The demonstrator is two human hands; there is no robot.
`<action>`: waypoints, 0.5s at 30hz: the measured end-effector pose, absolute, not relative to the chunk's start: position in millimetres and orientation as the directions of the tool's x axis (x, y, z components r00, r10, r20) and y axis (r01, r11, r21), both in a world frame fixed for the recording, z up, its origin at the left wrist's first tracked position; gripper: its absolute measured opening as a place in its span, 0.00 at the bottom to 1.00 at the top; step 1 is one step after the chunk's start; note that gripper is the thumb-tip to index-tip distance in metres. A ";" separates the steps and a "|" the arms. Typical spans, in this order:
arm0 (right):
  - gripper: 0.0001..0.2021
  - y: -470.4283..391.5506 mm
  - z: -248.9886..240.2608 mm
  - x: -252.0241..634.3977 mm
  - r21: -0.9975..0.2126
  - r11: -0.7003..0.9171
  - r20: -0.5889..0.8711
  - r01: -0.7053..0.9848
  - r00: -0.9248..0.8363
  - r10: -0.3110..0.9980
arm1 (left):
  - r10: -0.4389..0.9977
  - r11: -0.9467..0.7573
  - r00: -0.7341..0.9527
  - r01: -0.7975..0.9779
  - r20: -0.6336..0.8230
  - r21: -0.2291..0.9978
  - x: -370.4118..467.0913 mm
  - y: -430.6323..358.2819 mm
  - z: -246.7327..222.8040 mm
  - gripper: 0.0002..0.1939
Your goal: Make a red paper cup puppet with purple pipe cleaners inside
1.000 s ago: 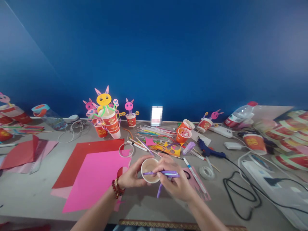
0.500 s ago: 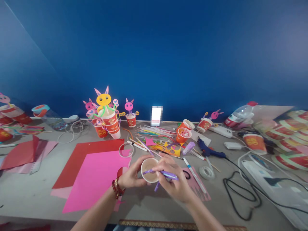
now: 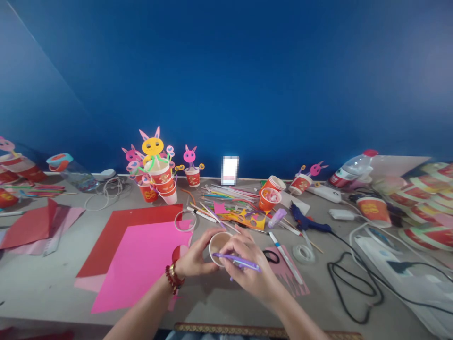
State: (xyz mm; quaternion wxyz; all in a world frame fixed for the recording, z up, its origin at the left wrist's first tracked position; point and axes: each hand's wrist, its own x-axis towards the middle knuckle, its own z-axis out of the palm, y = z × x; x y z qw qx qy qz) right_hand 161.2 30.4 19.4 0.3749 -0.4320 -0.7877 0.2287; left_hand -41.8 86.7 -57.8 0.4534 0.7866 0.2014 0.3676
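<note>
My left hand [image 3: 195, 260] is closed around the left side of a paper cup [image 3: 216, 242], whose open mouth faces up toward me. My right hand [image 3: 252, 249] grips a slim purple pen [image 3: 242, 262] across the cup, its tip over the mouth near the inner wall. Below the right fingers a small bit of purple shows, mostly hidden. The cup's outer wall is covered by my hands. Beside the right wrist, black scissor handles [image 3: 271, 256] rest on pink paper.
Pink [image 3: 141, 264] and red sheets [image 3: 106, 236] lie left. Behind are coloured sticks, paper scraps [image 3: 244, 219] and decorated cups [image 3: 159, 172]. To the right are a marker [image 3: 286, 257], clear tape [image 3: 303, 253], a blue glue gun [image 3: 311, 223] and looping black cable [image 3: 336, 283].
My right hand has shifted slightly left and down with the pen, whose angle has changed. The purple bit below the fingers shows less. The cup has moved slightly right.
</note>
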 end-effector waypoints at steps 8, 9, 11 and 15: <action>0.05 27.8 2.7 155.7 -0.706 0.524 0.429 0.476 -0.301 0.851 | 0.668 -0.497 0.649 0.028 0.363 0.867 -41.5 87.0 -59.2 0.43; 0.05 27.7 2.2 155.2 -0.710 0.521 0.428 0.473 -0.297 0.854 | 0.664 -0.497 0.657 0.031 0.358 0.867 -41.4 87.0 -58.6 0.42; 0.04 27.5 2.3 153.9 -0.723 0.519 0.434 0.456 -0.285 0.855 | 0.651 -0.503 0.671 0.031 0.355 0.864 -40.8 87.1 -57.2 0.41; 0.06 26.8 -0.5 150.6 -0.818 0.440 0.389 0.370 -0.206 0.898 | 0.648 -0.524 0.654 0.010 0.391 0.852 -39.8 87.1 -57.2 0.40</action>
